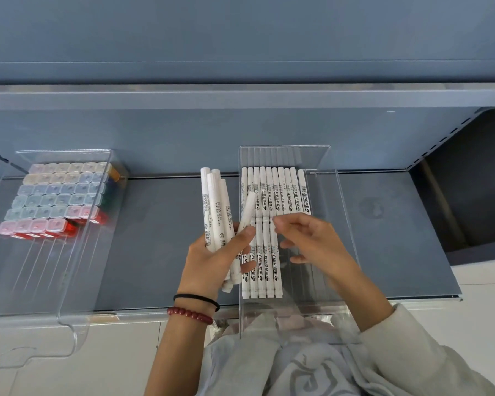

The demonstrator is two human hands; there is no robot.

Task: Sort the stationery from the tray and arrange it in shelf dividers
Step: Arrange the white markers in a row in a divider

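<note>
The grey shelf [383,238] carries two clear dividers. The left divider [69,267] is packed with small coloured-capped items [55,195]. The right divider [337,195] holds white markers in two rows laid end to end: a far row [275,192] filling most of the width, and a near row [262,267] that covers only the left part.

The step in hand looks to be extending that near row rightward. To do it well, I'd take one marker at a time and lay it flat, tight against the last one. Its far end should butt up to the far row, with the print facing up like its neighbours.

The left hand [209,261], just left of the divider, grasps a bundle of markers [212,201]. Their long axes run near to far and lean slightly left. One loose marker [247,210], pinned at the thumb, tips far-right toward the divider.

The right hand [312,241] hovers over the near row with its fingers loosely curled. No marker is visible in it, and its fingertips are close to the loose marker's near end.

Every marker already laid down lies with its long axis near to far.
</note>
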